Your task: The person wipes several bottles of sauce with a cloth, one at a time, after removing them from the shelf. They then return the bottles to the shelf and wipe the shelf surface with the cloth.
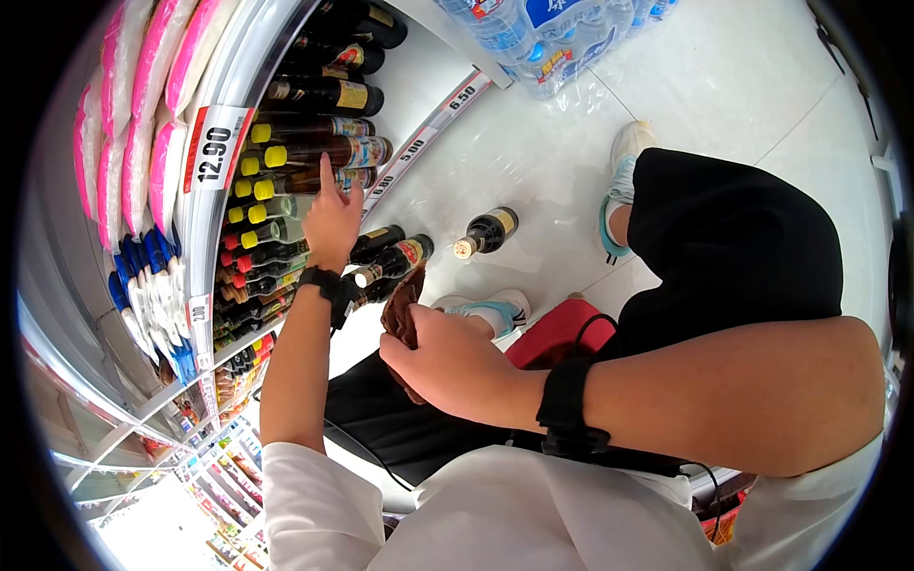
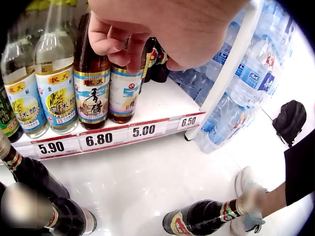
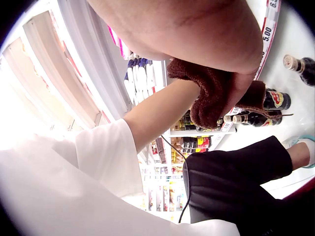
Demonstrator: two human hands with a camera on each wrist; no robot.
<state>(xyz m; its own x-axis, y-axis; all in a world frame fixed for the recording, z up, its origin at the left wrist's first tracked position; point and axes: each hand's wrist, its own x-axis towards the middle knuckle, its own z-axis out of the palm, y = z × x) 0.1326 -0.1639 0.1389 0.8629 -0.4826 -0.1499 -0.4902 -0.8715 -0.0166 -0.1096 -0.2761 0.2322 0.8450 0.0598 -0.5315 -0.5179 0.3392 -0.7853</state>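
My left hand (image 1: 333, 224) is at the shelf bottles, its index finger extended over a brown bottle (image 1: 328, 152) with a yellow cap. In the left wrist view the left hand (image 2: 162, 29) hangs before the upper part of a blue-labelled bottle (image 2: 124, 93); contact is unclear. Beside it stands a dark vinegar bottle (image 2: 91, 93). My right hand (image 1: 457, 366) grips a brown cloth (image 1: 402, 319), bunched in the fingers. In the right wrist view the cloth (image 3: 209, 93) hangs below the right hand (image 3: 197, 39).
One dark bottle (image 1: 490, 230) stands apart on the floor; several others (image 1: 398, 259) stand near the shelf. Wrapped water bottles (image 1: 562, 38) are beyond the shelf end. A red object (image 1: 562, 333) lies near my feet. A black backpack (image 2: 290, 120) is farther off.
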